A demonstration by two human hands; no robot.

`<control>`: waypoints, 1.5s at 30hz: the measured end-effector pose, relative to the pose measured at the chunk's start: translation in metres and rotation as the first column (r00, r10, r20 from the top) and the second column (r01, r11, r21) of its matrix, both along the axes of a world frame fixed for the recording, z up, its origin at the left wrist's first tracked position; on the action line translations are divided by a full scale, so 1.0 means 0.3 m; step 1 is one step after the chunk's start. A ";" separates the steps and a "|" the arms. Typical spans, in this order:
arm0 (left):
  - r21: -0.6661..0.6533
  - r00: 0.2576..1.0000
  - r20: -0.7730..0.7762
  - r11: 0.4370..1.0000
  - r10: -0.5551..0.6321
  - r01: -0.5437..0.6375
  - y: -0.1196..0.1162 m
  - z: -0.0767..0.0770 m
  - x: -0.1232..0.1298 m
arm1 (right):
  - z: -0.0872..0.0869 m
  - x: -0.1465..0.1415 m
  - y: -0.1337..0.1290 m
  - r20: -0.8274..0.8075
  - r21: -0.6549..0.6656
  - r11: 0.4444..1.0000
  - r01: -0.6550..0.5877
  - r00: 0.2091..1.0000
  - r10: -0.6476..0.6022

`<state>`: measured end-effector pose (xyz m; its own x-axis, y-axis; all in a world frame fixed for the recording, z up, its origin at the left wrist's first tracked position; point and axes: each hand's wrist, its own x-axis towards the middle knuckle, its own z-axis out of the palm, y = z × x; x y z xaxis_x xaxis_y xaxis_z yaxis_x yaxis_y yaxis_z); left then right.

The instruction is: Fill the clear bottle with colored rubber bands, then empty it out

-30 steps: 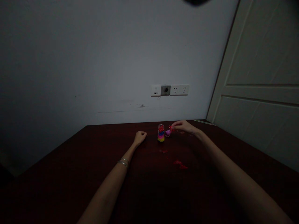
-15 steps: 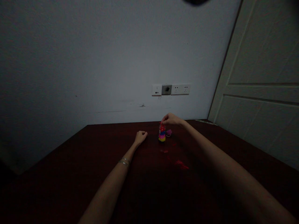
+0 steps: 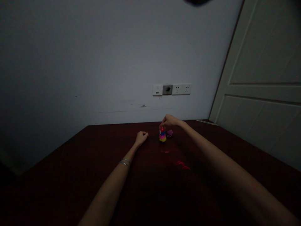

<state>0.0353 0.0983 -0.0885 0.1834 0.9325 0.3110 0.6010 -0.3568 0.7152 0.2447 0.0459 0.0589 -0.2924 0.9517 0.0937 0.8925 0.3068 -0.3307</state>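
Observation:
A small clear bottle (image 3: 162, 134) stands upright on the dark red table, filled in layers of red, blue, pink and yellow. At its mouth my right hand (image 3: 169, 120) has its fingers pinched together and pointing down; whatever they hold is too small to make out. Just right of the bottle lies a pink cap (image 3: 170, 133) with a pale loop. My left hand (image 3: 141, 137) rests on the table left of the bottle, fingers curled, touching only the table. Nearer to me lie several small red pieces (image 3: 182, 165), with a few more (image 3: 166, 152) below the bottle.
The dark red table (image 3: 94, 150) meets a pale wall behind. Sockets and switches (image 3: 181, 89) are set in the wall above the table. A panelled door (image 3: 261, 75) is on the right. A thin strip (image 3: 207, 122) lies at the table's back right edge.
My right hand has shifted very slightly left and down at the bottle's mouth. My left hand, the bottle and the cap look the same.

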 end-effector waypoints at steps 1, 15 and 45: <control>-0.004 1.000 0.000 1.000 0.000 0.000 -0.001 0.002 0.000 | -0.002 -0.001 0.000 0.021 -0.008 1.000 0.003 1.000 -0.003; 0.002 1.000 -0.021 1.000 -0.013 0.013 -0.010 0.008 0.000 | -0.020 -0.037 -0.022 0.045 -0.157 0.987 0.035 0.999 -0.028; 0.018 1.000 -0.027 1.000 0.000 0.000 0.009 -0.012 -0.004 | 0.007 0.093 -0.021 -0.083 0.044 0.999 -0.025 0.996 0.028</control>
<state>0.0341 0.1009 -0.0920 0.1921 0.9270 0.3222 0.6202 -0.3691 0.6922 0.2725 0.0397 0.0610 -0.3067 0.9384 0.1592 0.8535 0.3452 -0.3903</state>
